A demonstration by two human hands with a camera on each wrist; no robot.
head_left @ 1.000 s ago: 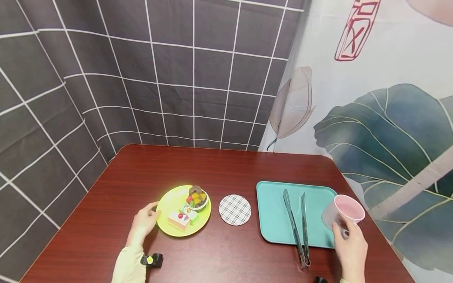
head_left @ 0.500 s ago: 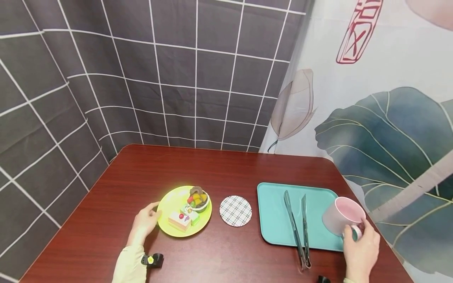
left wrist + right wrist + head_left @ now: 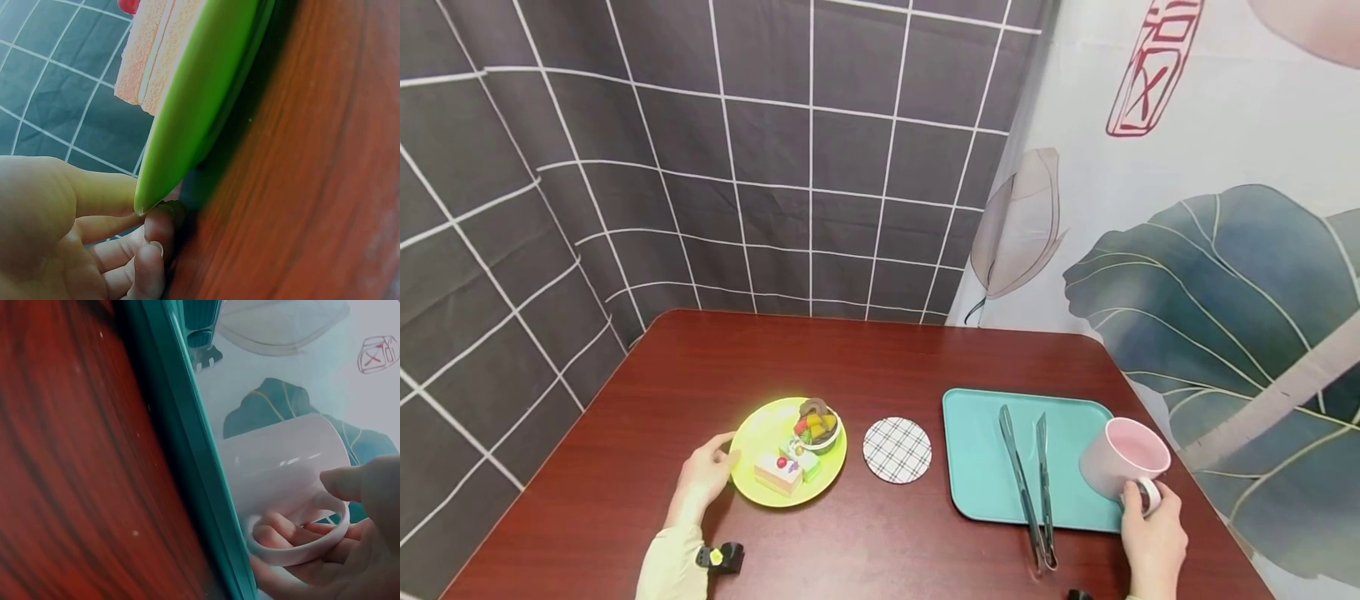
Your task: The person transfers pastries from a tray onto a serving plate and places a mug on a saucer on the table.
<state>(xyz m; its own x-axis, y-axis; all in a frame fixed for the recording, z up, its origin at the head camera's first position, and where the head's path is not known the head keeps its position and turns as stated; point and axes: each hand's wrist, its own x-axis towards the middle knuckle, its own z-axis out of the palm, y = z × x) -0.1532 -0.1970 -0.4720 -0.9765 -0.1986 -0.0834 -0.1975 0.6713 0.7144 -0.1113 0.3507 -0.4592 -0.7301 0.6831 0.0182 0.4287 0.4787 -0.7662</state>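
Observation:
My left hand (image 3: pixel 703 477) pinches the near-left rim of a yellow-green plate (image 3: pixel 752 483). In the left wrist view the thumb (image 3: pixel 106 194) lies over the rim and fingers bend under it. On the plate are a pink cake slice (image 3: pixel 777 472) topped with a red berry, a green-and-white cake piece (image 3: pixel 808 462), and a small bowl of fruit and chocolate (image 3: pixel 818 425). My right hand (image 3: pixel 1153 537) holds the handle of a pink mug (image 3: pixel 1108 467), standing upright at the tray's right side. The right wrist view shows fingers through the mug handle (image 3: pixel 300 555).
A turquoise tray (image 3: pixel 985 467) carries metal tongs (image 3: pixel 1022 479), whose joined end sticks out over the near edge. Between plate and tray lies a round checked coaster (image 3: pixel 897 450). The dark red table (image 3: pixel 820 350) meets a grey grid curtain (image 3: pixel 850 200) behind.
My right hand has moved around to the mug's near-right side and now grips its handle, which has swung rightward. The left hand stays at the plate rim.

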